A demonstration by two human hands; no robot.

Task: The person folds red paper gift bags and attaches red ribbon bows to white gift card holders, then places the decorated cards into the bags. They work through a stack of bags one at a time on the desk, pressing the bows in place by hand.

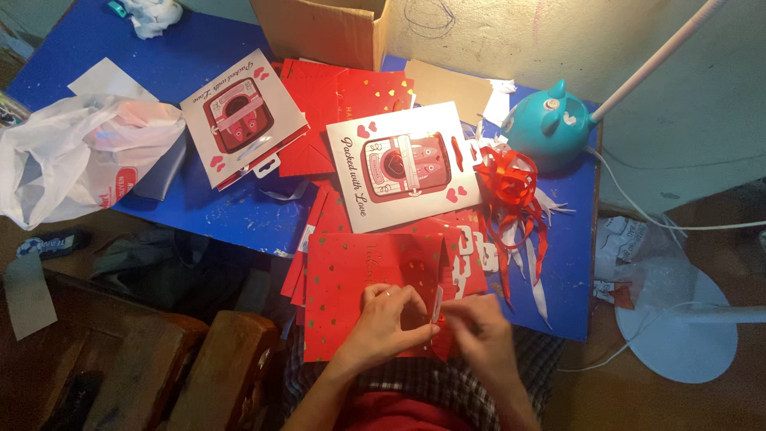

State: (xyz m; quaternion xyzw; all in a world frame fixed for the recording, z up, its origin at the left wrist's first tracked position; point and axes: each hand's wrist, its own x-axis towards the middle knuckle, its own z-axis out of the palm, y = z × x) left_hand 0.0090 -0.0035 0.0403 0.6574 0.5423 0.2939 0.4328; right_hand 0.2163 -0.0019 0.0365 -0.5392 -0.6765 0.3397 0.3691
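A red paper gift bag [351, 275] with small gold hearts lies flat at the near edge of the blue table [215, 211], partly over my lap. My left hand [387, 319] presses on its lower right corner, fingers curled against the paper. My right hand [479, 323] is beside it, pinching at the same corner, where a thin white strip [436, 305] stands between the two hands. Under and behind this bag lie more red bags [351, 96].
Two white square cards with a red picture [403, 168] [239, 116] lie on the red pile. Red and white ribbons [515, 199] trail at right by a teal lamp base [550, 124]. A cardboard box [323, 28], a white plastic bag [76, 156], a wooden chair [191, 367] surround.
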